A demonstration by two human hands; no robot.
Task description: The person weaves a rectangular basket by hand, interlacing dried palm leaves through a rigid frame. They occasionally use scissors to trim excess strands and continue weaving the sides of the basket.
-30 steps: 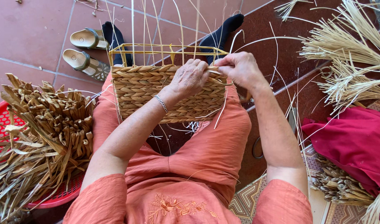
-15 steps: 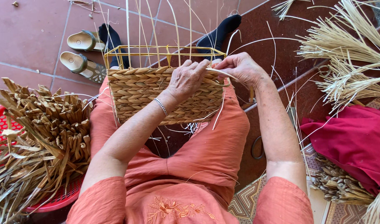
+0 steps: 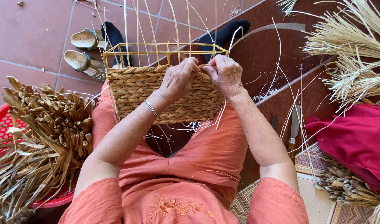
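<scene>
Gripping the woven basket's (image 3: 165, 97) top edge, left hand (image 3: 179, 79) and right hand (image 3: 225, 74) both pinch a strand; red tub (image 3: 3, 124) holds dried leaves (image 3: 44, 137).

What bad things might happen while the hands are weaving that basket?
The thin upright spokes stick up loose above the yellow wire frame, close to where the left hand and right hand work on the woven basket; one might poke a hand or snap. The basket only rests on the lap, so a hard tug might tip it. A knife lies on the floor by the right arm, among loose strands, easy to brush against.
</scene>
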